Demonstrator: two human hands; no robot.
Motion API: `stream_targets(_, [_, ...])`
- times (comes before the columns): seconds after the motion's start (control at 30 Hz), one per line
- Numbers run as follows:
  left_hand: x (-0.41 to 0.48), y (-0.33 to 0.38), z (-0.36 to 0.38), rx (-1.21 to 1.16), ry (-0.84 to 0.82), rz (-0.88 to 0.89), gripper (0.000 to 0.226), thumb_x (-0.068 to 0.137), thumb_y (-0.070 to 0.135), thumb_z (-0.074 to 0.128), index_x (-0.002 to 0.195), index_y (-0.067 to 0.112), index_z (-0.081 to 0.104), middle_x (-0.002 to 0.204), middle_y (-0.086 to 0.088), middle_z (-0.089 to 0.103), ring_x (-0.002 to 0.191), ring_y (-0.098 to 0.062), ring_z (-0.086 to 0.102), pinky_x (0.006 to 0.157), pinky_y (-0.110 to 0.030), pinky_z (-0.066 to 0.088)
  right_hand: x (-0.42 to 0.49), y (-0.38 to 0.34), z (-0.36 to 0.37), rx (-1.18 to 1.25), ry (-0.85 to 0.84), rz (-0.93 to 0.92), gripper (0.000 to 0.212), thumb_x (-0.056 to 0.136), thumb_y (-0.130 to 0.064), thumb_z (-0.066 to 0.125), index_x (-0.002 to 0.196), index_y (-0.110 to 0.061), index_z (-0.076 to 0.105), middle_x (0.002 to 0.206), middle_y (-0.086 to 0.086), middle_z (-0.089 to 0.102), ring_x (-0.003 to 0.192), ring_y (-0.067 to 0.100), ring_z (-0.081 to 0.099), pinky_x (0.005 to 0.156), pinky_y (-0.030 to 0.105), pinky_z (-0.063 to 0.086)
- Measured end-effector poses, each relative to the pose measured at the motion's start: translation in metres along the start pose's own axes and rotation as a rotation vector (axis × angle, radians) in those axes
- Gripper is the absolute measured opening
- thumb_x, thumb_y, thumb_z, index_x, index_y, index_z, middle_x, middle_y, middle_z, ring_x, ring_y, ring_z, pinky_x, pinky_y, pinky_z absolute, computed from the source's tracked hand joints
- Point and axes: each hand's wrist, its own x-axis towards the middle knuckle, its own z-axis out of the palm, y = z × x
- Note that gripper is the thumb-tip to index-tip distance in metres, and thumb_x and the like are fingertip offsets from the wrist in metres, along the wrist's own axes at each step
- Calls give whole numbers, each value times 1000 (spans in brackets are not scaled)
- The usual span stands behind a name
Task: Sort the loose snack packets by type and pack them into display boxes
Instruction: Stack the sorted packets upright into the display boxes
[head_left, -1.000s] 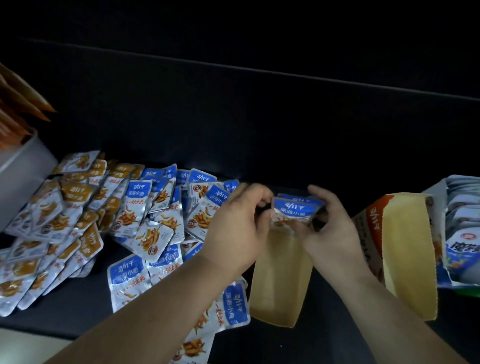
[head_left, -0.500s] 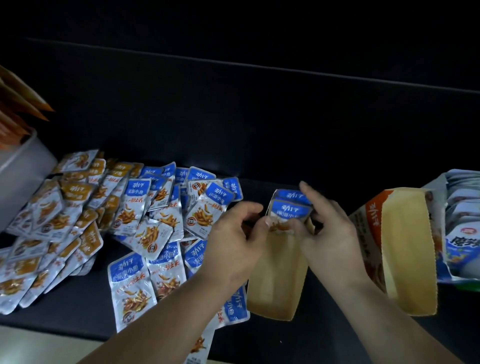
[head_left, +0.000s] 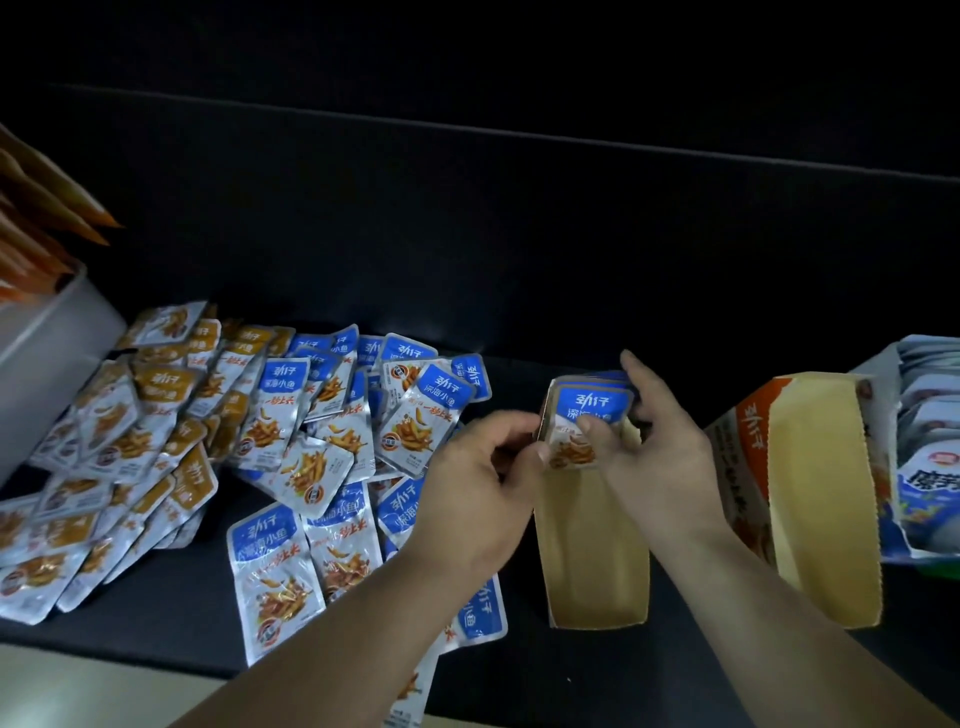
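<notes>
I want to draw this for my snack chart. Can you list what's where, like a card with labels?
Left hand: pinches the blue packet stack
Right hand: holds the same stack
Stack's place: far end of the narrow box
Loose blue packets: piled left of the hands
Brown packets: farther left
Wider box: open, on the right

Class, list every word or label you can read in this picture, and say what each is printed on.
"劲仔": top band of the blue packets, including the held stack.
"深海小鱼": just beneath it on the same packets.
"一秒上…": red slogan on them, last character unclear.
"劲仔": brown packets.
"魔芋": white and blue pack, cut off at the frame edge.
Orange display box: print too blurred to read.
</notes>
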Motion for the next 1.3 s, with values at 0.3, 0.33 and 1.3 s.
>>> stream_targets(0.3, [-16,-4,-6,-24,52,-83,23,96,25,72,119,29,70,98,16,73,96,2,69,81,-16,57,-13,-3,-7,30,29,-17,78,85,-31,82,152,-33,43,140,-12,57,127,2,54,106,35,51])
stream_targets(0.33, [-20,-4,-7,-26,48,-93,23,96,26,71,119,30,69,98,17,73,97,2,69,81,-17,57,-14,-4,-11,30,35,-16,78,85,-31,82,152,-34,43,140,-13,56,127,2,54,105,38,52])
stream_targets(1.3, [-140,-114,-136,745,88,79,43,95,55,61,133,33,64,165,8,35,152,-22,33,120,-59,31,-130,-6,97,-389,-522,-371,77,85,-43,79,151,-29,44,170,0,18,158,24,12,104,36,40])
